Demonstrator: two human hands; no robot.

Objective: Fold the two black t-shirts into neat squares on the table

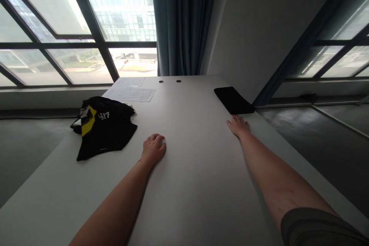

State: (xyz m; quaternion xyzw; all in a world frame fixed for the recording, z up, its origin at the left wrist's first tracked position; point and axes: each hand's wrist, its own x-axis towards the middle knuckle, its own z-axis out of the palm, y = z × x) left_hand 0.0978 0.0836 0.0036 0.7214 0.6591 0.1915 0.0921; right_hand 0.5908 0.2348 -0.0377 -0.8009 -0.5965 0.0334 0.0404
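My left hand [154,148] rests on the white table [184,184], its fingers loosely bent and a gap showing between thumb and forefinger. Nothing is visible in it. To its left lies a crumpled black garment [112,130] with a yellow patch and white lettering, apart from the hand. Farther right, my right hand [238,125] lies palm down with fingers spread. Its fingertips reach the near edge of a flat black piece [234,100], either folded cloth or a thin mat; I cannot tell which. That piece sits along the table's right edge.
Sheets of paper [138,94] lie at the far left of the table. Two round cable holes [178,81] are near its far edge. Beyond stand a blue curtain [184,23], large windows [129,4] and a grey wall [276,23].
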